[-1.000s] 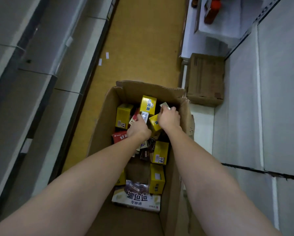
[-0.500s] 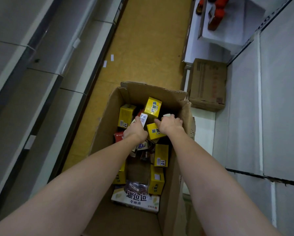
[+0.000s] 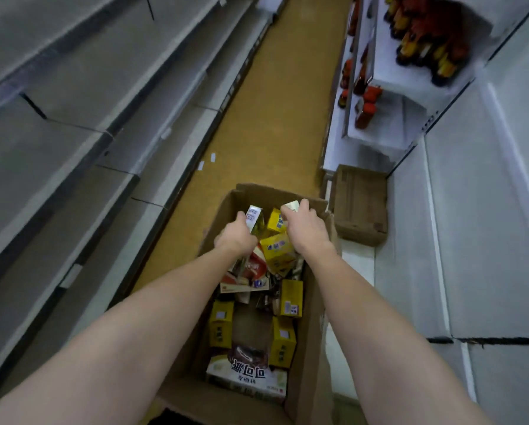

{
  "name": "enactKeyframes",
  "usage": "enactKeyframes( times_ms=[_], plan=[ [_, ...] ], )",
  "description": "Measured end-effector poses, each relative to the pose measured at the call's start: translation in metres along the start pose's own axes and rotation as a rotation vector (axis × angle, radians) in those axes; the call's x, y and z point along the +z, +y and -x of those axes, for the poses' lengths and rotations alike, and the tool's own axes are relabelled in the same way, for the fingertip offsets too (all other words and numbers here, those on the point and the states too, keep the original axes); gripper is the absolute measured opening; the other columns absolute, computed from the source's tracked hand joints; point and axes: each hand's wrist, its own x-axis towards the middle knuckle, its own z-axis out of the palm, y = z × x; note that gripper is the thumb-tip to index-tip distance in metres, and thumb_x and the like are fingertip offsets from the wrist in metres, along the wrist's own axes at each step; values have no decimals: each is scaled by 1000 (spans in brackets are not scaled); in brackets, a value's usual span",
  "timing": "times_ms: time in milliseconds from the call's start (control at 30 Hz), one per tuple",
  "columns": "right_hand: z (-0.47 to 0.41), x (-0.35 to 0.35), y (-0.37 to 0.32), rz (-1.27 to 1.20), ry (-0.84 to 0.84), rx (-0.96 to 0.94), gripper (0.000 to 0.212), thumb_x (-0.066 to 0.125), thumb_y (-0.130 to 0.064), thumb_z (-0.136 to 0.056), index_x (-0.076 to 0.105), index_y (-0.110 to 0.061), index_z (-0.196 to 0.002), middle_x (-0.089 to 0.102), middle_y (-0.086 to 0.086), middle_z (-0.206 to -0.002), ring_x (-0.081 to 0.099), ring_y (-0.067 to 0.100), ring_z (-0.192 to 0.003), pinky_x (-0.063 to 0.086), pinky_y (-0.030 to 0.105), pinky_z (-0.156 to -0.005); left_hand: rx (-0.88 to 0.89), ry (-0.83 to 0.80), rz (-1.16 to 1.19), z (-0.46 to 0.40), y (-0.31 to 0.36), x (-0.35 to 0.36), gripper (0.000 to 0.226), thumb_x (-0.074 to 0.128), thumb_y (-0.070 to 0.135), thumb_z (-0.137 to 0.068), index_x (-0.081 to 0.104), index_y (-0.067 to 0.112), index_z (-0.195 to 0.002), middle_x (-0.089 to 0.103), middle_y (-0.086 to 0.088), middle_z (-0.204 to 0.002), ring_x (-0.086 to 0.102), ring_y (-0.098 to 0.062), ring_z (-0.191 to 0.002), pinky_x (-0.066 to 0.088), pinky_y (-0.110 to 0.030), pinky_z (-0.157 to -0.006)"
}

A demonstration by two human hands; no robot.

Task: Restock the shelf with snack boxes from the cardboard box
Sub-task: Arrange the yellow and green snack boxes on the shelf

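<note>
1. Open brown cardboard box (image 3: 220, 216), on the floor at 6 o'clock, holds loose yellow snack boxes (image 3: 283, 340).
2. Left hand (image 3: 235, 240): fingers clamped on a white-ended snack box (image 3: 253, 218), long axis towards 12 o'clock.
3. Right hand (image 3: 306, 227): fingers pinch a pale box end (image 3: 290, 206).
4. Bare grey shelves (image 3: 82, 124) lie at 9 o'clock, nearer the left hand.

White snack box (image 3: 247, 379) reads, upside down, "可可派".
</note>
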Motion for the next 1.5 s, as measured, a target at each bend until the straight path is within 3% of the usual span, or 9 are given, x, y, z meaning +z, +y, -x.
enactKeyframes(
  times_ms=[200,400,500,600,800,900,1000,1200,1500],
  plan=[
    [40,-61,-71,-140,22,-96,75,57,-20,-93,15,-40,-151,43,11,-120,59,36,-93,51,44,-74,4,136,182,61,-39,-71,46,49,15,-81,41,23,-126,60,-10,-112,60,-35,-103,53,-44,-89],
    [90,-90,-187,-180,-11,-139,64,66,-25,-88,34,-15,-142,38,15,-131,55,40,-112,50,45,-88,-33,271,336,130,-131,-130,48,51,18,-71,49,23,-119,62,-10,-107,61,-33,-98,54,-45,-89],
    [126,-93,-252,-202,-16,-252,42,70,-24,-86,44,-16,-117,43,11,-117,56,34,-100,50,38,-72,-72,355,432,181,-190,-148,34,51,12,-79,49,19,-113,61,-11,-107,59,-31,-97,52,-43,-89],
    [158,-88,-312,-265,-28,-341,33,69,-22,-89,46,-15,-112,51,7,-107,56,23,-86,47,29,-56,-150,414,459,227,-242,-164,54,53,9,-85,41,16,-137,54,-17,-129,53,-36,-118,44,-39,-97],
    [250,-62,-462,-399,-220,-446,76,73,-20,-85,27,-10,-145,48,17,-133,57,33,-114,54,40,-87,-343,619,496,355,-383,-187,64,70,28,-86,40,24,-142,58,-6,-132,58,-31,-113,48,-39,-96],
    [299,-54,-527,-307,-333,-520,51,69,-24,-89,49,0,-129,57,15,-119,61,29,-104,54,33,-82,-417,690,560,418,-441,-192,58,69,16,-88,40,11,-138,54,-11,-134,54,-34,-119,45,-37,-96],
    [349,-50,-586,-189,-304,-664,42,60,-34,-90,61,-2,-118,62,18,-117,62,29,-102,53,35,-82,-540,779,556,479,-491,-194,56,65,5,-88,40,5,-138,53,-14,-135,52,-34,-122,44,-33,-94],
    [460,-44,-671,-192,-319,-872,53,52,-35,-91,44,-12,-138,53,14,-134,57,35,-116,52,44,-92,-766,957,546,609,-561,-195,67,66,12,-89,34,11,-148,47,-16,-145,48,-35,-129,41,-35,-100],
    [580,-52,-765,-331,-165,-1193,42,48,-48,-90,47,-19,-121,62,7,-104,58,30,-90,44,35,-75,-951,1219,538,763,-637,-208,71,71,21,-87,35,15,-148,54,-15,-138,52,-35,-125,44,-42,-103]
  ],
)
